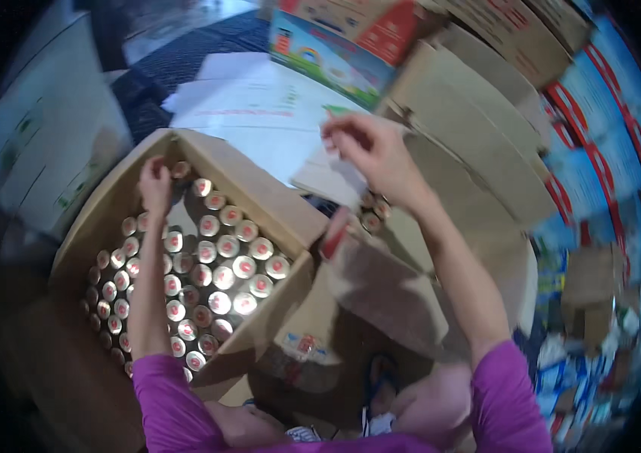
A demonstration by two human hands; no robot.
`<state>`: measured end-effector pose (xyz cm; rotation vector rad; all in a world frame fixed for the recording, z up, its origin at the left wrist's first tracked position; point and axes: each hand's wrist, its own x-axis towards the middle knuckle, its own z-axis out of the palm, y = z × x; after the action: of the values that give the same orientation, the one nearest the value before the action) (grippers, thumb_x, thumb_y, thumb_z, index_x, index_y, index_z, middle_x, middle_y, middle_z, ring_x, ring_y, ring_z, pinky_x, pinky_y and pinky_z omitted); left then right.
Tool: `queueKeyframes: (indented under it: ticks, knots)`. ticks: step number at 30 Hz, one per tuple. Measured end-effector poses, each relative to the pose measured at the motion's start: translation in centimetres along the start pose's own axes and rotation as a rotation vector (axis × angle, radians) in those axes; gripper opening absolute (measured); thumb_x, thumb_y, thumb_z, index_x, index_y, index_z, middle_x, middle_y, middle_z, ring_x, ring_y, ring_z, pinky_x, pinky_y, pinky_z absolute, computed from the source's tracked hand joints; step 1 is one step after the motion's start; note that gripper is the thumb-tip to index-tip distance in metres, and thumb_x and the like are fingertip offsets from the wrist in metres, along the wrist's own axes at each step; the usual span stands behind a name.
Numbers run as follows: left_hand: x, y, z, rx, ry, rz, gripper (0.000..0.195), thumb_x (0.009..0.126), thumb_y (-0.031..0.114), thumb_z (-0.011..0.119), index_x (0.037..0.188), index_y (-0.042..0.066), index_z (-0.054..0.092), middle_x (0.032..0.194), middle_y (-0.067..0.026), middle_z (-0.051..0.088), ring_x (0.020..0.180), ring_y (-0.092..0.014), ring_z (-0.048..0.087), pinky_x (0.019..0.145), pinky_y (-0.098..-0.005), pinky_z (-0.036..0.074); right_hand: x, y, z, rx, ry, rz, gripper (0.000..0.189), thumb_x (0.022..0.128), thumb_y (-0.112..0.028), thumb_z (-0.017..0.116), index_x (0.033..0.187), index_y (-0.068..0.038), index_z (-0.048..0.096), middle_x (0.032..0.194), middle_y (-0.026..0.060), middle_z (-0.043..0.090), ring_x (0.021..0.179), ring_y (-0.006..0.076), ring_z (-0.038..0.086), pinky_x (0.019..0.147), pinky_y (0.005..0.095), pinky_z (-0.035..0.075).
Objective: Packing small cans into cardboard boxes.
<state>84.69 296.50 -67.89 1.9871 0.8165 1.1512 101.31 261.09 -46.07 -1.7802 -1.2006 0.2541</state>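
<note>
A large cardboard box (264, 192) stands in front of me on the left, with many small round containers with metallic caps (227, 246) upright inside, each cap bearing a red mark. My left hand (156, 184) is inside its far corner, close beside one capped container (180, 169); whether it holds anything I cannot tell. My right hand (368, 147) is raised over a white carton flap, its fingers curled, and what is between them cannot be made out. Below it, a few more capped containers (376, 212) sit in an open cardboard box (468, 136) on the right.
A blue and green printed carton (326, 56) stands at the far side. White cartons (48, 130) are at the left, and blue and red packs (603, 136) are stacked at the right. A loose cardboard flap (388, 289) sticks up between the two boxes.
</note>
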Motion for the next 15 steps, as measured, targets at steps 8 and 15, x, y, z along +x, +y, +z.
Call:
queueKeyframes:
  ticks: [8, 15]
  knots:
    - [-6.0, 25.9, 4.6, -0.472, -0.503, 0.237, 0.016, 0.087, 0.010, 0.055, 0.099, 0.001, 0.061, 0.086, -0.0039, 0.064, 0.076, -0.010, 0.058, 0.069, -0.0238, 0.046, -3.7, 5.7, -9.6, -0.457, 0.005, 0.346, 0.018, 0.083, -0.015, 0.053, 0.086, 0.001, 0.061, 0.073, 0.0066, 0.062, 0.069, 0.0125, 0.061, 0.065, 0.0261, 0.050]
    - [-13.5, 32.0, 10.4, -0.337, -0.879, 0.199, 0.015, 0.081, 0.010, 0.058, 0.091, -0.001, 0.060, 0.074, -0.0095, 0.063, 0.062, -0.017, 0.061, 0.060, -0.0298, 0.048, -8.7, 13.7, -4.4, -0.525, -0.415, 0.749, 0.027, 0.069, -0.017, 0.061, 0.094, -0.007, 0.063, 0.083, 0.0131, 0.065, 0.065, 0.0232, 0.063, 0.058, 0.0338, 0.051]
